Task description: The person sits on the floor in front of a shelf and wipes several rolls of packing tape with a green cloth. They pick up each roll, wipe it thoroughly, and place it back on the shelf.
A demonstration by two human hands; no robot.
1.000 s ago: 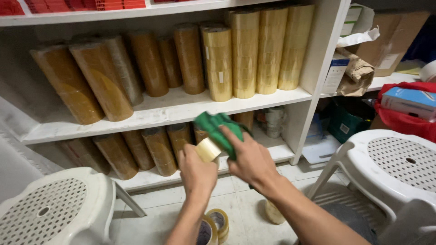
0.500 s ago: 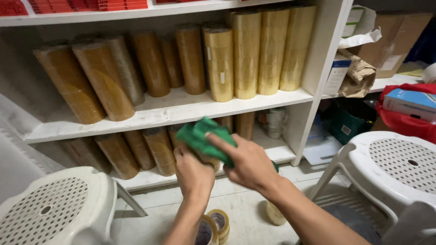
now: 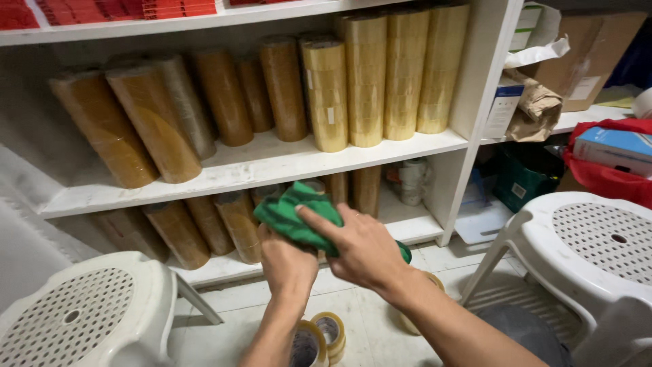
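Cloth [image 3: 297, 216], green and crumpled, sits between both hands, pressed down by the right hand [image 3: 360, 248] with its fingers spread flat over it. Beyond the hands, shelves [image 3: 272, 163] carry long stacks of brown tape rolls [image 3: 146, 122] and upright yellow ones [image 3: 367, 81]. White stools stand to either side, 1 by the left arm [image 3: 75, 316], 1 by the right [image 3: 598, 245]. The left hand [image 3: 288, 261] is curled shut under the cloth; what it grips is hidden. Loose tape rolls [image 3: 319, 336] lie on the floor below the wrists
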